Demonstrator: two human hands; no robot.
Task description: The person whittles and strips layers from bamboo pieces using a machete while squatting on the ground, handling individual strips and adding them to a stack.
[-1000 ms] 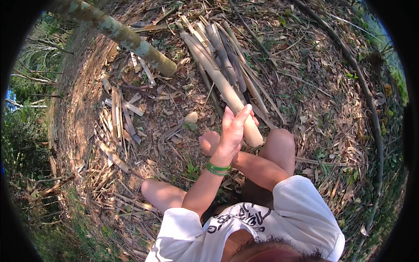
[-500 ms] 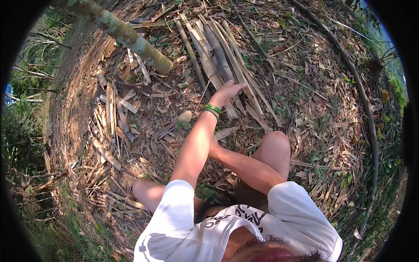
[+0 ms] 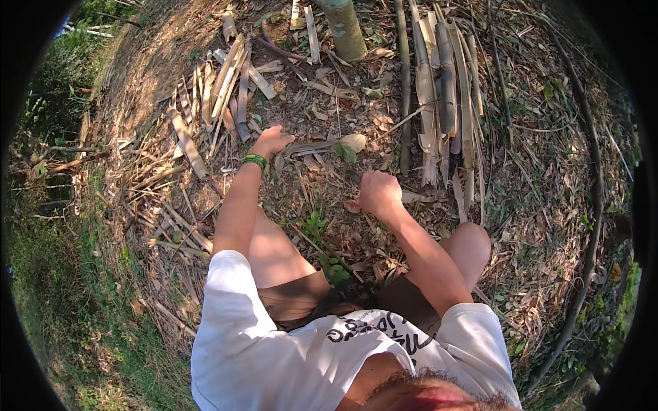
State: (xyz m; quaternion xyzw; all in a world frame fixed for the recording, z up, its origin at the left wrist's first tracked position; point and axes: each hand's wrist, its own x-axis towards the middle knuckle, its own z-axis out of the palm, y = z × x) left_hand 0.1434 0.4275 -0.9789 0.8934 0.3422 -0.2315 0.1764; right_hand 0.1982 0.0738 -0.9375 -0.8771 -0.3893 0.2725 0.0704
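Note:
My left hand (image 3: pixel 272 140), with a green and yellow band at its wrist, is held out over the ground beside a loose pile of split bamboo pieces (image 3: pixel 229 79). Its thumb is apart from the fingers, and nothing shows in it. Closer to the middle, my right hand (image 3: pixel 380 195) is closed in a fist, knuckles up. A small dark shape shows at its left side; what the fist holds is hidden. Ahead of it and to the right, a bundle of long split bamboo strips (image 3: pixel 426 96) lies on the ground, one dark grey strip (image 3: pixel 446 82) among them.
A pale tree trunk (image 3: pixel 347 34) rises at the far middle. A long thin branch (image 3: pixel 591 157) curves along the right side. More bamboo scraps (image 3: pixel 161 178) lie at the left. Dry leaves cover the ground around my bent knees (image 3: pixel 468 250).
My left hand has left the bamboo bundle and swung left towards the loose pile. My right hand, hidden before under the left arm, now shows as a fist. The view has shifted left.

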